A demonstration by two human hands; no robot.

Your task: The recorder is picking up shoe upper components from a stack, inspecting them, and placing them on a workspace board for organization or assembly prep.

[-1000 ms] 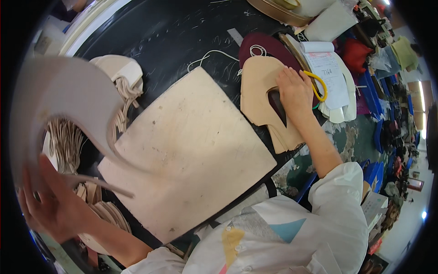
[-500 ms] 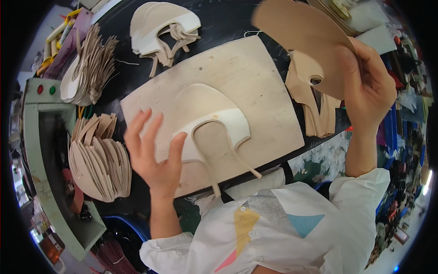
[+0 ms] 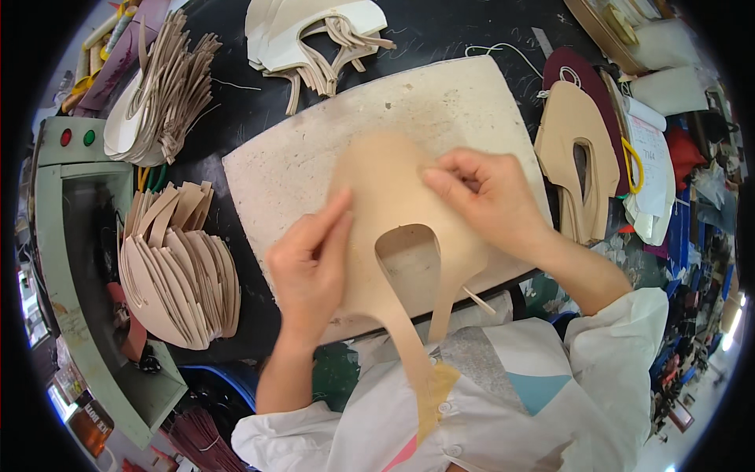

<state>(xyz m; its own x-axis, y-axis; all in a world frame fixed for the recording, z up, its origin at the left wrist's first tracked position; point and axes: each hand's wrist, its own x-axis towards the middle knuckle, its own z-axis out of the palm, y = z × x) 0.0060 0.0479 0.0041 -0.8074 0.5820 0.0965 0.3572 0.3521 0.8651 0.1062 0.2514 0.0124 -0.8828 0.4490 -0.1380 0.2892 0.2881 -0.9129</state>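
Observation:
A tan shoe upper piece (image 3: 393,193) with a U-shaped cut-out hangs over the pale board (image 3: 291,173), slightly blurred. My left hand (image 3: 311,263) pinches its left edge between thumb and fingers. On the other side, my right hand (image 3: 491,193) is closed on its upper right edge. Two long legs of the piece reach down toward my shirt. The cream and white piece on the board is now almost fully covered; only a thin strip end (image 3: 477,300) shows at the lower right.
Stacked cream and white upper pieces (image 3: 275,35) lie beyond the board. To the left are a bundle of pieces (image 3: 157,102) and a fanned stack (image 3: 181,287), beside a green metal machine frame (image 3: 59,197). Tan uppers (image 3: 578,134), yellow-handled scissors (image 3: 634,165) and papers (image 3: 649,157) lie right.
My right hand has brought the tan upper piece from the upper right down over the board, covering the cream and white one. My left hand, open before, has closed on its left edge.

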